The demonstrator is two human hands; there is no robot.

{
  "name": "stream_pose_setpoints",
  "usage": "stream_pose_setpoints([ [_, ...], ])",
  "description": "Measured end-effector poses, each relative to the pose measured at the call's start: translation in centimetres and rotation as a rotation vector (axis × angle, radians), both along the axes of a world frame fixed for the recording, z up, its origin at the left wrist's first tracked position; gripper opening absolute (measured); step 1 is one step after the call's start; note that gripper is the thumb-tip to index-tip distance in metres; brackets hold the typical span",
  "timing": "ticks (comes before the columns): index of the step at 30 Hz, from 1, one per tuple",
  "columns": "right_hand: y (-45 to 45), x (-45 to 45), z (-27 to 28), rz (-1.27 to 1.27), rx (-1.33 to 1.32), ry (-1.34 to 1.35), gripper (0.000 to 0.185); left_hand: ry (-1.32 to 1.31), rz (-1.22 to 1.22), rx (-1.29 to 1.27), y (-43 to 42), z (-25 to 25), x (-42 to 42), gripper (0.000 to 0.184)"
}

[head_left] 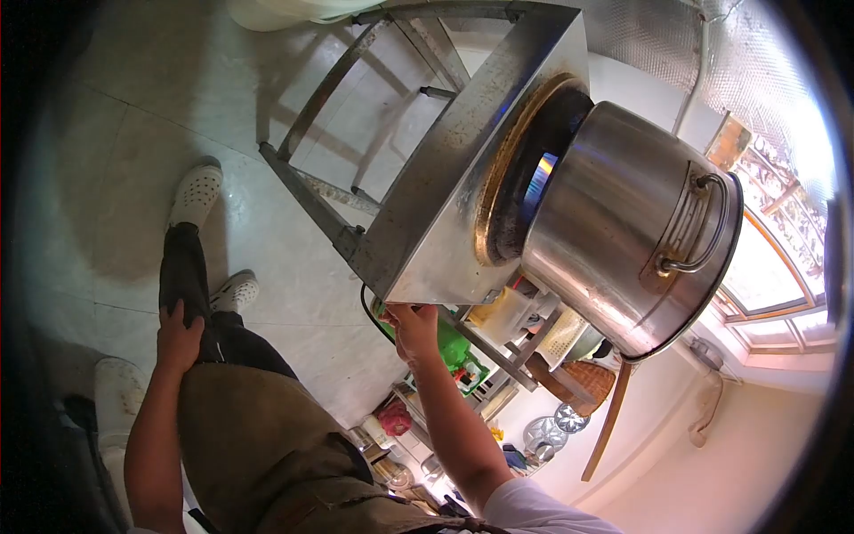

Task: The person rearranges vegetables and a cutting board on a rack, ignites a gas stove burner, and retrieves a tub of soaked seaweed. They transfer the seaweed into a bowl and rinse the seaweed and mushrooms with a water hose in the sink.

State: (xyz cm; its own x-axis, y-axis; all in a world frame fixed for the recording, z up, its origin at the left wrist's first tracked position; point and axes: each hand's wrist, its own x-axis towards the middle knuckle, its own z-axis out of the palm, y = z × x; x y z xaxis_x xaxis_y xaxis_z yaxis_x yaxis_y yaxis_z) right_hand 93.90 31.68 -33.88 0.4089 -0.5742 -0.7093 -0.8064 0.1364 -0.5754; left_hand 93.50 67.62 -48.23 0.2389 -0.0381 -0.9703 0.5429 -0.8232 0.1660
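Right hand (415,331) at frame centre, on the near corner of the metal stove (445,151); fingers curled in at the edge, tips hidden, so I cannot tell whether my grip is clamped on anything. Stove's long edge slants from there toward the upper right. Pot (614,222) on the burner, up and right, apart from my fingers. Left hand (181,338) farther off, left of frame, against my trouser leg (184,267); cannot tell if closed on cloth.

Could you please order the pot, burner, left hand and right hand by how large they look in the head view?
1. Pot
2. Burner
3. Left hand and right hand: too alike to rank
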Motion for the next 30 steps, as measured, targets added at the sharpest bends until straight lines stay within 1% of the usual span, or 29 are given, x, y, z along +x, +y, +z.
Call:
stream_pose_setpoints([
  [1, 0.0, 0.0, 0.0, 0.000, 0.005, -0.010, 0.020, -0.003, -0.005, 0.002, 0.0, -0.2, -0.1, 0.066],
  [7, 0.1, 0.1, -0.1, -0.003, 0.003, -0.024, 0.018, -0.009, -0.016, 0.004, 0.0, -0.5, -0.3, 0.066],
  [10, -0.7, -0.7, -0.3, 0.022, 0.044, -0.029, 0.021, -0.012, -0.023, 0.009, 0.1, -0.6, -0.3, 0.066],
  [19, -0.7, -0.5, -0.1, 0.064, 0.055, -0.029, 0.017, -0.027, -0.028, 0.002, 0.0, -0.6, -0.5, 0.066],
  [30, -0.1, 0.4, 0.2, 0.024, 0.036, -0.041, 0.016, -0.051, -0.039, 0.007, 0.1, -0.8, -0.7, 0.064],
])
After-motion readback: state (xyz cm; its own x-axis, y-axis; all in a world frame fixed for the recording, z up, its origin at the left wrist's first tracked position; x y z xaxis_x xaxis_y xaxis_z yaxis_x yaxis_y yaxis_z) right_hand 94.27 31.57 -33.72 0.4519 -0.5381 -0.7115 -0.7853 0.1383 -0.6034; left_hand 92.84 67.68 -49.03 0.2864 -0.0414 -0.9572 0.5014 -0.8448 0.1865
